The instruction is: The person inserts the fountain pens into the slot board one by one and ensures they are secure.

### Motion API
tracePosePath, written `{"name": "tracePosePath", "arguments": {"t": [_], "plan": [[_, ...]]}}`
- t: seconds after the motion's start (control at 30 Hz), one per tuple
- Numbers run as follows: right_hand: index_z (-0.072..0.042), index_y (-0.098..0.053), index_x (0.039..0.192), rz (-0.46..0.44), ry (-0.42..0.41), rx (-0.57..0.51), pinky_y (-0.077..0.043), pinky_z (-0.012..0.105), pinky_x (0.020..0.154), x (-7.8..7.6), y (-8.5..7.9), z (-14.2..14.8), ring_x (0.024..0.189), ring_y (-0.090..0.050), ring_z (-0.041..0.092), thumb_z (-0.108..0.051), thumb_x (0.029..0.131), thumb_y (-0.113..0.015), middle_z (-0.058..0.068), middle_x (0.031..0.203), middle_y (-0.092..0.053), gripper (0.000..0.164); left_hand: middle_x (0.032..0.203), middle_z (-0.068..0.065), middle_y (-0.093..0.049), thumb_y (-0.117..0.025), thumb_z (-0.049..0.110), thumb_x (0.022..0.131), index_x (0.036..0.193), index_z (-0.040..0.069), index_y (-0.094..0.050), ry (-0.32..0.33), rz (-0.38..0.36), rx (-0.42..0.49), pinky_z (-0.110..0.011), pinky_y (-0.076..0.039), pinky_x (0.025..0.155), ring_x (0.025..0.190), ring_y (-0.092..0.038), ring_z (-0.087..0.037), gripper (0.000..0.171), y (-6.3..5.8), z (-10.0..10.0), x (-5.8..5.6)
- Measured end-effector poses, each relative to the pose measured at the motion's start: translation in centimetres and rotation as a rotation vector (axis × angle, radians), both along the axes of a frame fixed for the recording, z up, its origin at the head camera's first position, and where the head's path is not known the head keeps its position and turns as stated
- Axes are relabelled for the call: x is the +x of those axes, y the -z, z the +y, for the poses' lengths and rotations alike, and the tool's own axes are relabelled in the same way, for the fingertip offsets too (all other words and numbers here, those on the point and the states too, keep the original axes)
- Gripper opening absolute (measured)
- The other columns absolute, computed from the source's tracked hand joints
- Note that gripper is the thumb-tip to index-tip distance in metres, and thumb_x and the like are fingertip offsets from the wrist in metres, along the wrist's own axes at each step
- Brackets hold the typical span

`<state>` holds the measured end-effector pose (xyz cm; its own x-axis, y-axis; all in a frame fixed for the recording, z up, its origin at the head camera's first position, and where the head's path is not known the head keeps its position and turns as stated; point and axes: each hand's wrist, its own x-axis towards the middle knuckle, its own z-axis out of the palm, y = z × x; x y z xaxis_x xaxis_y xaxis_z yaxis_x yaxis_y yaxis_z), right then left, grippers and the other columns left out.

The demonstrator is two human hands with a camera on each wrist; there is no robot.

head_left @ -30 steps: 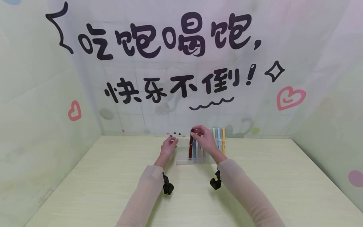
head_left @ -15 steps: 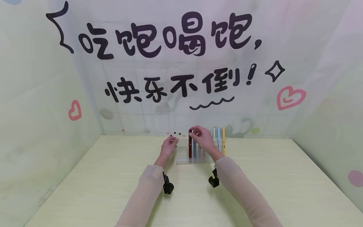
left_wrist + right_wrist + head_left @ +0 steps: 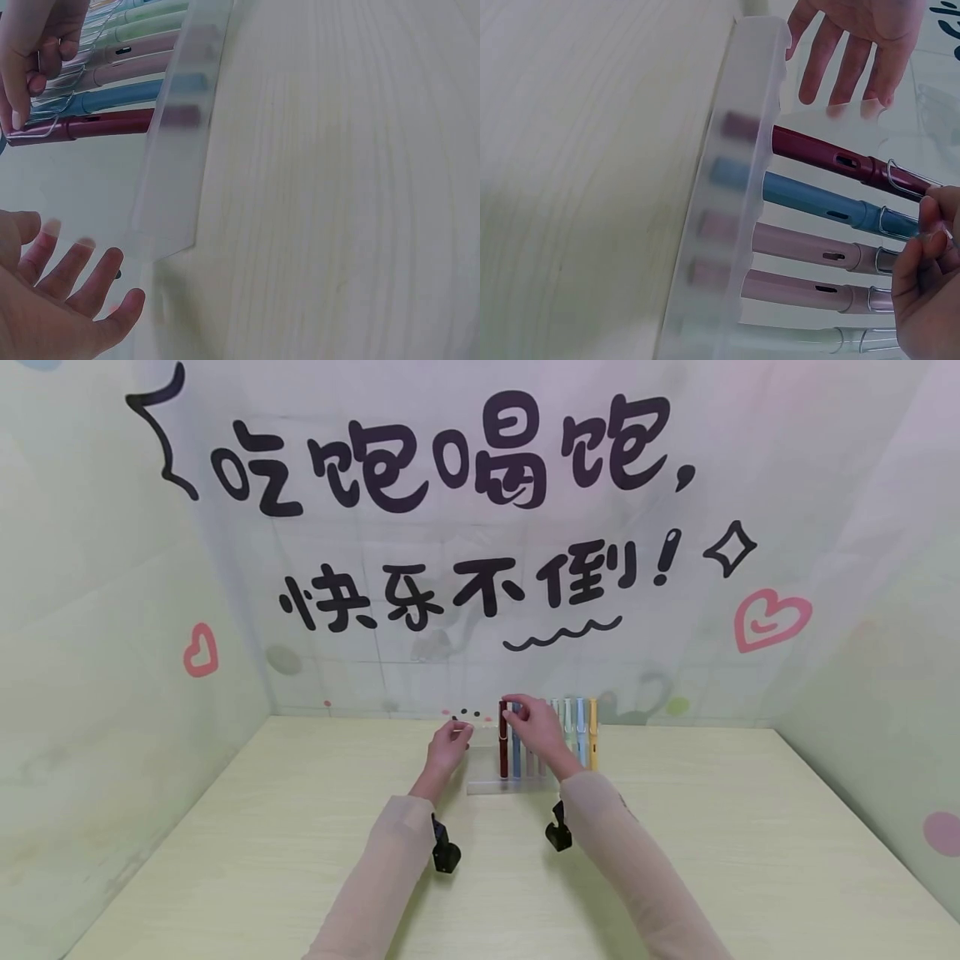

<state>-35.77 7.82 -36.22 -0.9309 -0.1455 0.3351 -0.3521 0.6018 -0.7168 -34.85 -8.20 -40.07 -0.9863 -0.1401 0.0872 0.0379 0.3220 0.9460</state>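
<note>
A clear pen stand (image 3: 487,788) stands on the table, with several capped pens upright in a row. At the left end of that row is a dark red pen (image 3: 503,752); my right hand (image 3: 538,727) pinches its cap between thumb and finger. The pen's lower end sits behind the stand's frosted front strip (image 3: 739,75). Beside it stands a blue pen (image 3: 802,195), then two mauve pens (image 3: 802,244). My left hand (image 3: 448,745) holds the left edge of the clear back panel, its other fingers spread (image 3: 97,289). Some fingertips show pale through the panel.
Farther right in the row are pale green, light blue and yellow pens (image 3: 593,735). The pale wooden table (image 3: 495,885) meets a printed backdrop (image 3: 390,685) close behind the stand. A small black camera (image 3: 446,852) hangs at each wrist.
The dark red pen has gone from slightly tilted to upright in the stand, with my right hand still on its cap. My right forearm has shifted a little left; my left hand stays put.
</note>
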Motion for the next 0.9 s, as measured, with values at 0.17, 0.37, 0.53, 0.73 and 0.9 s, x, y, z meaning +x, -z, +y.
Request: {"name": "tracePosePath", "arguments": {"t": [0.17, 0.37, 0.53, 0.73, 0.9], "plan": [[-0.011, -0.058, 0.116, -0.003, 0.012, 0.019, -0.031, 0.023, 0.042, -0.13, -0.11, -0.14, 0.048, -0.038, 0.012, -0.017, 0.086, -0.057, 0.002, 0.059, -0.048, 0.030, 0.111, -0.019, -0.056, -0.048, 0.023, 0.091, 0.108, 0.001, -0.054, 0.003, 0.005, -0.001, -0.039, -0.043, 0.081, 0.093, -0.057, -0.029, 0.028, -0.09, 0.00, 0.13], [-0.013, -0.057, 0.117, -0.031, 0.031, 0.033, -0.032, 0.022, 0.042, 0.01, -0.33, -0.18, 0.049, -0.039, 0.012, -0.016, 0.086, -0.057, 0.002, 0.060, -0.048, 0.031, 0.112, -0.019, -0.056, -0.048, 0.023, 0.091, 0.108, 0.001, -0.054, 0.006, 0.000, -0.001, -0.039, -0.043, 0.081, 0.094, -0.057, -0.030, 0.028, -0.17, 0.04, 0.24], [-0.013, -0.057, 0.117, -0.031, 0.029, 0.047, -0.032, 0.023, 0.043, 0.02, -0.39, -0.17, 0.049, -0.040, 0.013, -0.017, 0.086, -0.057, 0.002, 0.061, -0.048, 0.031, 0.111, -0.019, -0.056, -0.048, 0.023, 0.091, 0.107, 0.000, -0.054, 0.003, 0.002, -0.003, -0.038, -0.043, 0.081, 0.093, -0.057, -0.029, 0.028, -0.17, 0.06, 0.24], [-0.014, -0.057, 0.118, -0.044, 0.037, 0.062, -0.033, 0.023, 0.043, 0.01, -0.40, -0.24, 0.050, -0.041, 0.013, -0.018, 0.087, -0.056, 0.002, 0.061, -0.049, 0.031, 0.111, -0.019, -0.056, -0.048, 0.022, 0.091, 0.107, 0.000, -0.054, 0.000, 0.004, -0.008, -0.039, -0.043, 0.081, 0.093, -0.057, -0.030, 0.028, -0.13, 0.03, 0.15], [-0.014, -0.055, 0.120, -0.045, 0.039, 0.072, -0.032, 0.023, 0.042, -0.06, -0.35, -0.30, 0.049, -0.041, 0.013, -0.018, 0.087, -0.056, 0.001, 0.060, -0.048, 0.033, 0.111, -0.019, -0.056, -0.048, 0.024, 0.091, 0.108, 0.001, -0.055, -0.001, 0.003, -0.015, -0.038, -0.044, 0.080, 0.092, -0.057, -0.029, 0.029, -0.09, -0.04, 0.16]]}}
